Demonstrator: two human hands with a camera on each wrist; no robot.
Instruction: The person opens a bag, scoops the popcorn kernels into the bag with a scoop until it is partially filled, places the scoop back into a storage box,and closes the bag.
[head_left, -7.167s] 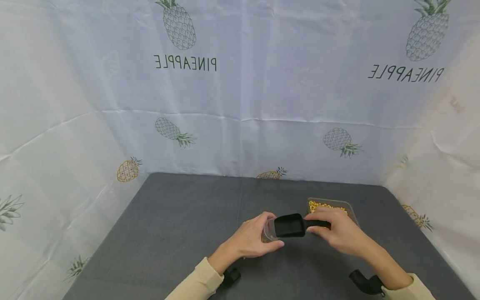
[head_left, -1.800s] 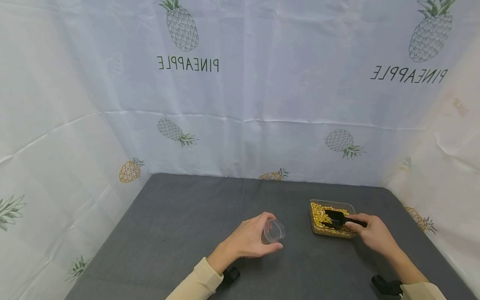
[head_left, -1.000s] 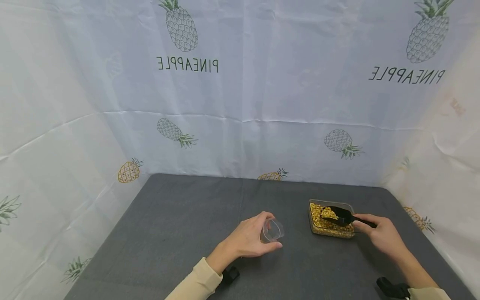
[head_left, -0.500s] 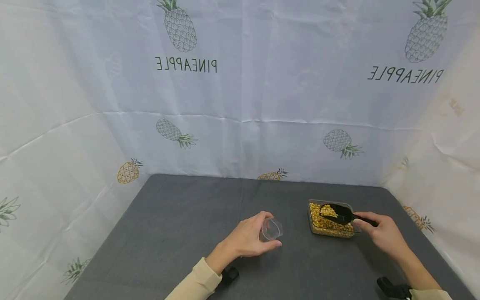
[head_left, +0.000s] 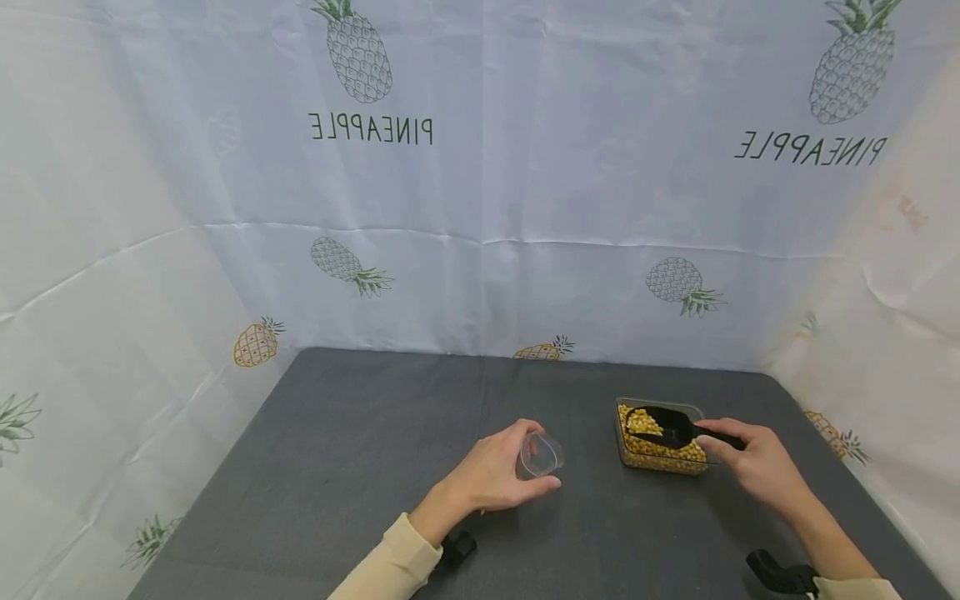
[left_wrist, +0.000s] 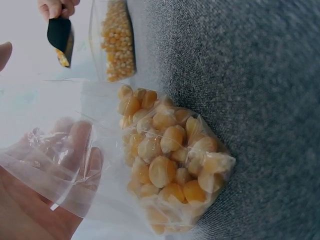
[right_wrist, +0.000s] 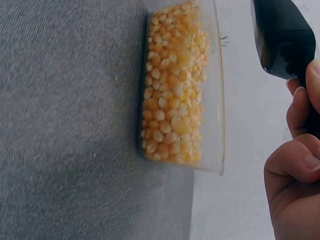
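My left hand (head_left: pixel 491 473) grips a clear plastic bag (left_wrist: pixel 175 160), its mouth spread between thumb and fingers. In the left wrist view, corn kernels fill the bag's lower part, which sits on the grey tabletop. My right hand (head_left: pixel 761 467) pinches the handle of a black scoop (head_left: pixel 678 427). A heap of yellow corn kernels (head_left: pixel 643 422) lies in the scoop's front end. Directly beneath is a clear rectangular container (right_wrist: pixel 216 100) holding many more kernels. The right wrist view shows the scoop raised above the container's rim.
A dark grey cloth (head_left: pixel 360 450) covers the table. White curtains (head_left: pixel 480 183) printed with pineapples hang behind it and along both sides. Each wrist wears a black camera mount, the right one (head_left: pixel 780 575) near the front edge.
The scoop was tipped at the bag's mouth, then went right into the container's corn. It came up carrying kernels and has since shifted slightly left. My left hand has stayed nearly still with the bag.
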